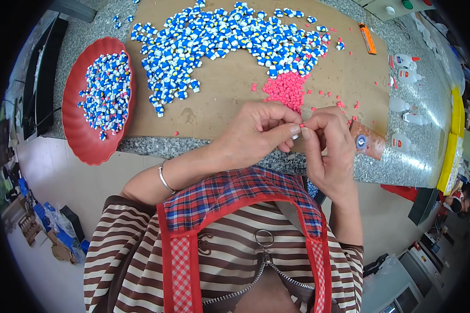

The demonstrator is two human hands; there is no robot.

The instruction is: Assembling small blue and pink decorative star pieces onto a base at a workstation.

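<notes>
My left hand (258, 130) and my right hand (329, 148) meet at the fingertips over the front edge of the table. Between them they pinch a tiny pink piece (302, 125); a small white part shows under my left thumb. Just beyond the hands lies a heap of small pink pieces (286, 88) on a brown board (230, 94). Further back on the board spreads a large pile of small blue-and-white figures (224, 41). A red oval tray (81, 141) at the left holds several more of these figures.
Several small white glue bottles (404, 75) lie on the speckled stone tabletop at the right. An orange marker (367, 38) rests at the board's far right. A small brown pad with a blue-and-white figure (361, 141) sits by my right hand. A yellow strip (454, 141) edges the table's right side.
</notes>
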